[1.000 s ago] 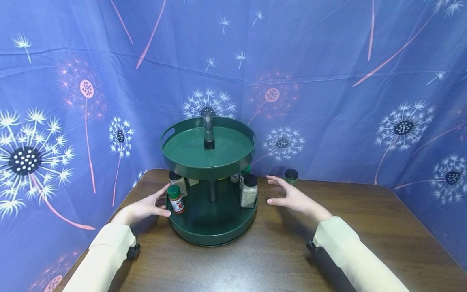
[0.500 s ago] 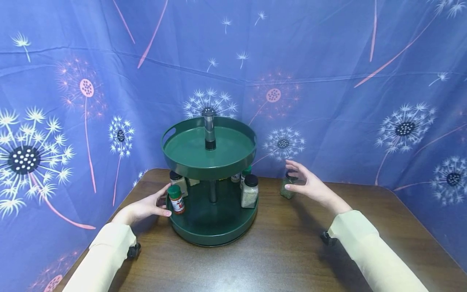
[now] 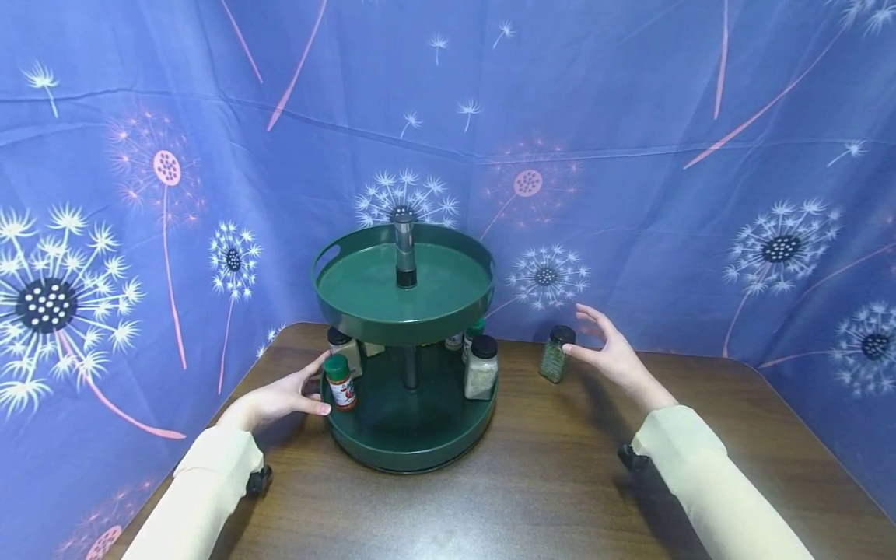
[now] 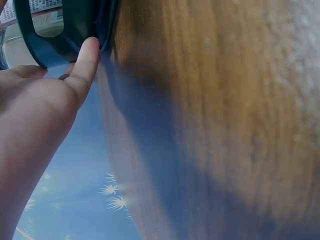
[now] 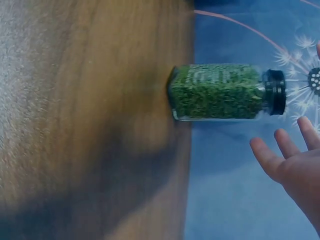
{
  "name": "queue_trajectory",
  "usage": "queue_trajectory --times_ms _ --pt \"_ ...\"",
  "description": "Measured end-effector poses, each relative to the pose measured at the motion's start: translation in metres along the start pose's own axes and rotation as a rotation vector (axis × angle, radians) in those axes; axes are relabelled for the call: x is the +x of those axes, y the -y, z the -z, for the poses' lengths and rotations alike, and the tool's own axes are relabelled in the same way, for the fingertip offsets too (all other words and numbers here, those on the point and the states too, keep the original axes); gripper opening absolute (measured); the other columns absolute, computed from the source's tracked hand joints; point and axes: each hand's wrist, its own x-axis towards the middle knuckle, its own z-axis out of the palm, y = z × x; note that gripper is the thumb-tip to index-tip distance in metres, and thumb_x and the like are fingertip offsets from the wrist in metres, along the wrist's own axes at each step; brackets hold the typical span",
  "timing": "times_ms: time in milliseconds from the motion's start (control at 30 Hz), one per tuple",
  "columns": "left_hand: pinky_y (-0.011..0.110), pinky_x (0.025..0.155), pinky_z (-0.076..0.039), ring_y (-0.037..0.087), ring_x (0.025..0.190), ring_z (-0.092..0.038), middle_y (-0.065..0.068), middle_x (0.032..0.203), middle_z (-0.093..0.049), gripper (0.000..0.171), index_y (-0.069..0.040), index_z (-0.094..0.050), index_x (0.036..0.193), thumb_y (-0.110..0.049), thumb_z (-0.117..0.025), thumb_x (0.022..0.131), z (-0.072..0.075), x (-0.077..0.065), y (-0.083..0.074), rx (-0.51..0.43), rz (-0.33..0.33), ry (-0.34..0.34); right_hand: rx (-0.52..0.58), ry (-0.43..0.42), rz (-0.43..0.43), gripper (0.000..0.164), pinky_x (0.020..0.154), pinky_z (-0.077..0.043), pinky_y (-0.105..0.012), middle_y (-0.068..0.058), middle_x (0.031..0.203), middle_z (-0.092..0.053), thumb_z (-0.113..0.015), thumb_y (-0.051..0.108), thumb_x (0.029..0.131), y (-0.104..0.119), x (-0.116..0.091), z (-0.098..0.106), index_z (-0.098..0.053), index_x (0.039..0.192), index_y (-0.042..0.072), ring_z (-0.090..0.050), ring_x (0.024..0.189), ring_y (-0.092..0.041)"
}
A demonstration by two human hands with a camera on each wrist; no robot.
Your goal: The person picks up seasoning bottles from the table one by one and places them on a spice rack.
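Observation:
A green two-tier turntable (image 3: 413,459) stands on the table. My left hand (image 3: 276,402) rests against the left wall of its lower tray, thumb extended along the outside, beside a green-capped spice bottle (image 3: 341,383). In the left wrist view a straight finger (image 4: 86,65) touches the tray's side near a handle cutout. A glass jar of dried green herbs (image 5: 220,92) with a black lid stands upright on the table, right of the turntable. My right hand (image 3: 616,362) is just to the right of that jar, fingers spread, holding nothing; the thumb comes near the lid in the head view.
On the lower tray are a black-lidded jar of pale seasoning (image 3: 481,369) at the right, another black-lidded jar (image 3: 345,350) at the left, and further bottles half hidden at the back. The upper tray (image 3: 371,280) overhangs them. A blue dandelion-print cloth (image 3: 630,155) hangs behind the table.
My right hand has moved right, away from the turntable, past the front of the herb jar to its right side, so the jar now shows fully. My left hand has stayed at the tray.

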Motion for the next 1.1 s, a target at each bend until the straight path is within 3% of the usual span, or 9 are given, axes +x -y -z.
queue_trajectory --times_ms 400,733,967,1100 --pt "0.051 0.105 -0.032 0.051 0.135 -0.020 0.027 0.154 -0.001 0.106 -0.012 0.011 0.151 -0.018 -0.071 0.084 -0.001 0.000 -0.002 -0.012 0.014 -0.003 0.029 -0.053 -0.086 0.089 0.099 -0.032 -0.063 -0.023 0.150 -0.025 -0.074 0.024 0.082 -0.019 0.002 -0.013 -0.018 0.151 0.013 -0.029 0.132 -0.049" --pt "0.054 0.106 -0.031 0.051 0.134 -0.024 0.029 0.153 -0.005 0.106 -0.012 0.010 0.151 -0.017 -0.071 0.084 -0.002 -0.003 -0.005 0.013 0.022 -0.013 0.137 -0.044 -0.186 0.091 0.083 -0.048 -0.047 -0.025 0.148 -0.025 -0.074 0.024 0.083 -0.039 0.003 -0.025 -0.014 0.151 0.015 -0.036 0.128 -0.046" --pt "0.054 0.107 -0.027 0.046 0.136 -0.023 0.027 0.153 -0.013 0.105 -0.013 0.008 0.152 -0.019 -0.072 0.084 -0.002 -0.003 -0.006 0.040 0.033 -0.028 0.192 -0.060 -0.164 0.084 0.079 -0.050 -0.037 -0.025 0.140 -0.031 -0.071 0.014 0.084 -0.045 0.004 -0.035 -0.018 0.148 0.012 -0.044 0.120 -0.039" --pt "0.054 0.106 -0.029 0.051 0.133 -0.026 0.030 0.153 -0.007 0.105 -0.012 0.011 0.151 -0.018 -0.071 0.085 -0.002 -0.004 -0.007 0.015 0.029 -0.011 0.243 -0.081 -0.167 0.078 0.077 -0.052 -0.034 -0.023 0.139 -0.030 -0.069 0.009 0.085 -0.047 0.003 -0.039 -0.021 0.145 0.011 -0.046 0.118 -0.035"
